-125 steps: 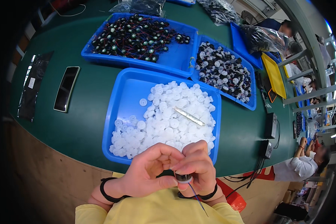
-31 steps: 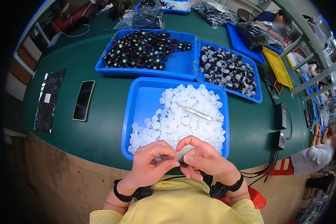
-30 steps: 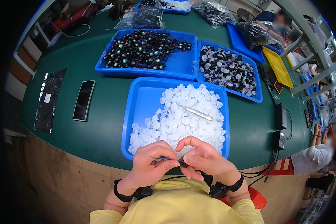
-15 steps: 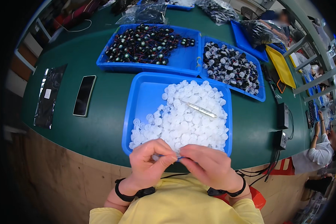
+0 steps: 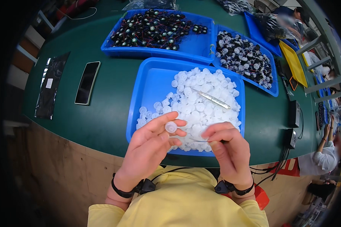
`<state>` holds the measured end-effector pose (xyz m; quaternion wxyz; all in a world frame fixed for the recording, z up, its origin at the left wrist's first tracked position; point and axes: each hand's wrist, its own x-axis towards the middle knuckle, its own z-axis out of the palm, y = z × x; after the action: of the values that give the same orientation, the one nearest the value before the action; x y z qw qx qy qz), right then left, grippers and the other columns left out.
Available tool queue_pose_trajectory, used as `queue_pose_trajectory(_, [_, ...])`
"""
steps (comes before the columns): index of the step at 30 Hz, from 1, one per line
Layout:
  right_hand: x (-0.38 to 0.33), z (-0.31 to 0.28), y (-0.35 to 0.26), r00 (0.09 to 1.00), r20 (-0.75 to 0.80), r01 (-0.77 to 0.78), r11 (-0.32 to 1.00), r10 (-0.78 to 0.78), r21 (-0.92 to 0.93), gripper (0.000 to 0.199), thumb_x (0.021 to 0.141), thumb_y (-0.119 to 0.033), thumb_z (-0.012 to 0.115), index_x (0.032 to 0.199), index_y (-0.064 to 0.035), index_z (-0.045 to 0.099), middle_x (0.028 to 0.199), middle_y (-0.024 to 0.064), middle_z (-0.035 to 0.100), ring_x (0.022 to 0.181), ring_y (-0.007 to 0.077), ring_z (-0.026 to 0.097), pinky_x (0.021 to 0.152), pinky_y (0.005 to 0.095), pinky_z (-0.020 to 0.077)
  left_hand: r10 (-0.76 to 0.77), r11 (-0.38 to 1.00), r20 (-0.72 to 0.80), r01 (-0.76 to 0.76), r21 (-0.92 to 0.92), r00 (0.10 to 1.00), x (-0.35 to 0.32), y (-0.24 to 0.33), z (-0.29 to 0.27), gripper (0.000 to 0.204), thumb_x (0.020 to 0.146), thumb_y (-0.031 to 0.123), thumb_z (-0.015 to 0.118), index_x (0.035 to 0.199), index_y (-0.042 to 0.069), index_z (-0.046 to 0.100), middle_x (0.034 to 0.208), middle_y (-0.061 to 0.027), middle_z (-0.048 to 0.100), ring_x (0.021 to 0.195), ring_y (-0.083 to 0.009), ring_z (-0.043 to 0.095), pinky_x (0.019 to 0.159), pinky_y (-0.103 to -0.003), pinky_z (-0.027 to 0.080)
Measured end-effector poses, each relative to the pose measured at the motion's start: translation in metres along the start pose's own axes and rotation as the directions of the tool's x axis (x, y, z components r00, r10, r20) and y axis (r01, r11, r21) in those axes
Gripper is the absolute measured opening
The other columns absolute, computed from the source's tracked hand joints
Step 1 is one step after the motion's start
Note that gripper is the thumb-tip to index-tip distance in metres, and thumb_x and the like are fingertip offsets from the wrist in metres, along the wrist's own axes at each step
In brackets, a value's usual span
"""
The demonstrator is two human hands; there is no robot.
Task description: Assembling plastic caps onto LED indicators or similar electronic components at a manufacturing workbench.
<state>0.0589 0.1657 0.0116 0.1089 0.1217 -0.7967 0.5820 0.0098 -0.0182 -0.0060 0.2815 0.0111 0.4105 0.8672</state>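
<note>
My left hand (image 5: 147, 145) is over the near edge of the blue tray (image 5: 134, 106), palm turned up. A small round translucent white plastic cap (image 5: 171, 127) rests against its curled fingers. To the right, my right hand (image 5: 227, 145) has thumb and fingertips pinched on a thin, needle-like strip (image 5: 198, 140), whose exact kind is too small to tell. Its tip points left toward the cap, apart from it. A heap of similar white caps (image 5: 191, 109) fills much of the tray. On the heap lies a slim silver tool (image 5: 215, 100), pointed at one end.
Behind stand a blue bin (image 5: 197, 55) of black wired parts and another (image 5: 271, 89) of mixed black and clear parts. A phone (image 5: 87, 83) and a black plastic bag (image 5: 51, 87) lie left. Black boxes with cables (image 5: 290, 138) sit right. A co-worker (image 5: 326, 155) is at far right.
My hands have come apart, from pressed together at the tray's near edge. The left now shows a white cap on its fingers; the right has moved right with the thin strip. The view has shifted slightly.
</note>
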Motion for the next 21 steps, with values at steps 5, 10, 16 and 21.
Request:
queue_pose_trajectory(5, [-0.001,0.000,-0.013,0.997,0.070,-0.032,0.999,0.031,0.008,0.016,0.076,0.009,0.052,0.089,0.0006,0.050,0.074,0.0106,0.051,0.063,0.0206,0.050,0.052,0.0263,0.0381,0.068,0.983,0.068,-0.078,0.165,0.995,-0.007,0.004,0.003,0.034,0.086,0.001,0.046,0.120,-0.007,0.046,0.105,-0.0211,0.057,0.087,-0.0217,0.059,0.075,-0.030,0.049])
queue_pose_trajectory(10, [-0.003,-0.003,-0.024,0.989,0.046,0.145,0.954,-0.138,-0.263,0.016,0.065,0.006,0.060,0.079,0.0000,0.054,0.057,0.0040,0.046,0.045,0.0163,0.043,0.040,0.0258,0.0332,0.142,0.982,0.083,-0.151,0.114,0.986,-0.015,0.005,0.012,0.026,0.084,0.000,0.051,0.108,-0.008,0.052,0.090,-0.0227,0.061,0.070,-0.0197,0.061,0.062,-0.028,0.051])
queue_pose_trajectory(16, [-0.001,0.001,-0.032,0.946,0.063,0.314,0.849,-0.318,-0.424,0.020,0.057,0.006,0.064,0.076,0.0021,0.059,0.055,0.0022,0.047,0.041,0.0132,0.043,0.035,0.0240,0.0311,0.081,0.994,0.171,-0.091,0.055,0.982,-0.016,0.007,0.008,0.020,0.084,0.007,0.056,0.097,-0.008,0.054,0.084,-0.0214,0.061,0.065,-0.0167,0.059,0.059,-0.025,0.049])
queue_pose_trajectory(21, [0.003,0.002,-0.034,0.937,0.074,0.342,0.847,-0.343,-0.407,0.021,0.056,0.006,0.064,0.075,0.0041,0.059,0.052,0.0028,0.045,0.039,0.0134,0.042,0.034,0.0236,0.0306,0.071,0.993,0.181,-0.086,0.076,0.981,-0.017,0.006,0.011,0.024,0.086,0.011,0.056,0.098,-0.009,0.054,0.081,-0.0197,0.059,0.065,-0.0164,0.057,0.057,-0.025,0.048])
